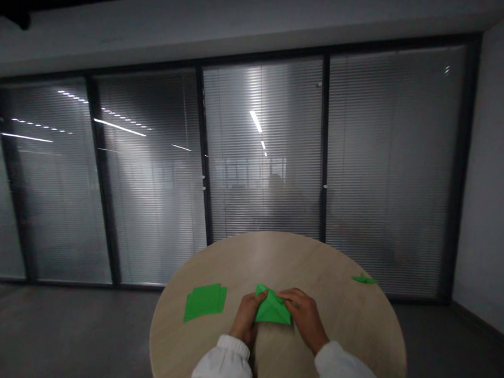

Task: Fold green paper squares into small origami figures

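A partly folded piece of green paper (272, 308) lies on the round light-wood table (338, 321), close to me. My left hand (246, 317) pinches its left edge with curled fingers. My right hand (304, 316) presses on its right edge, fingers bent over the paper. Both wrists wear white sleeves.
A small stack of flat green sheets (205, 301) lies to the left of my hands. A small folded green piece (365, 280) sits near the table's far right rim. Behind the table stand glass walls with closed blinds; a grey floor surrounds it.
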`<state>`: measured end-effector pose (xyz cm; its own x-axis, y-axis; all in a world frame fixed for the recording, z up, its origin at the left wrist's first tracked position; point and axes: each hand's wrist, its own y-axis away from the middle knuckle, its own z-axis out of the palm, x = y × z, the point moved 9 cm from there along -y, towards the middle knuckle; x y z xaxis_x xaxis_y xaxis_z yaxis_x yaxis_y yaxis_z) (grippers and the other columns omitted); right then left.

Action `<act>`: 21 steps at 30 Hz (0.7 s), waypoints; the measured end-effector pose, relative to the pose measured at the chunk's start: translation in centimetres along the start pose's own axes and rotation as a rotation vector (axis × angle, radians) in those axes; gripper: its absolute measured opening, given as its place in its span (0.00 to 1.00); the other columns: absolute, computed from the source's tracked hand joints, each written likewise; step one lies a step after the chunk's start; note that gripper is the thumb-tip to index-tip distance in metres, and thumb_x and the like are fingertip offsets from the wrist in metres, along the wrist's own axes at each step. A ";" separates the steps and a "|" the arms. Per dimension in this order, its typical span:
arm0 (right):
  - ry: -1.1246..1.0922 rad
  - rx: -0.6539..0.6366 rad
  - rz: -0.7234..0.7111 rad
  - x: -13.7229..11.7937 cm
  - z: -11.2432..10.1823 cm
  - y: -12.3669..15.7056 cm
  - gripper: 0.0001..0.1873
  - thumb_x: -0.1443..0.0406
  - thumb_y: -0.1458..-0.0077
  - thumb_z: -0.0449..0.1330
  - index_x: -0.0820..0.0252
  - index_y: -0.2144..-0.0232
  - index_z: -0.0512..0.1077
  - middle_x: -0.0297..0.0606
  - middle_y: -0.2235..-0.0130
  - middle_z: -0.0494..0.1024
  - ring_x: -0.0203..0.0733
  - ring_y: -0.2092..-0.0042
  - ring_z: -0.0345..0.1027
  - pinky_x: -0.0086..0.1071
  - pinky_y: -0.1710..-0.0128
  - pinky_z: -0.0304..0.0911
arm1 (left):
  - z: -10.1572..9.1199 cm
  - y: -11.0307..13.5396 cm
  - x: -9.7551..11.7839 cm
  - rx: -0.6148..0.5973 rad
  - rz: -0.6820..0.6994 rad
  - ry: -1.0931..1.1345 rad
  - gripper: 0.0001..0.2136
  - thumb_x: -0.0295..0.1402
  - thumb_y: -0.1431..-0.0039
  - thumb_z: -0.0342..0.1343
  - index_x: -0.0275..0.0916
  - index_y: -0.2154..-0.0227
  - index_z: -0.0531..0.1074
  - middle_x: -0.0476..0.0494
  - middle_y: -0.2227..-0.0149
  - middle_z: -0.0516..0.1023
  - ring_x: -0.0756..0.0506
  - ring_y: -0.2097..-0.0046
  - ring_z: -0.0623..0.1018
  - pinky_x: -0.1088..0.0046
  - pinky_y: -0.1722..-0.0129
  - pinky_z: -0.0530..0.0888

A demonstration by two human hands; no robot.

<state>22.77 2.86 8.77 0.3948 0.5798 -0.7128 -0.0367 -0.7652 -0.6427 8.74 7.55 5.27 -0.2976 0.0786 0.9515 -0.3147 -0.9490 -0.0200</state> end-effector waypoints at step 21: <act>0.255 -0.196 -0.205 -2.3 1.3 1.4 0.22 0.73 0.47 0.53 0.50 0.54 0.76 0.36 0.49 0.77 0.44 0.47 0.71 0.41 0.44 0.65 | -0.5 -0.3 0.7 -0.020 0.019 -0.147 0.23 0.51 0.61 0.66 0.31 0.78 0.77 0.41 0.78 0.79 0.45 0.75 0.77 0.71 0.71 0.72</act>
<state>20.66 0.78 9.14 0.5925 0.6570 -0.4661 0.2333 -0.6938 -0.6814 8.17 8.01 5.84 -0.1687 0.0137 0.9856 -0.3290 -0.9433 -0.0432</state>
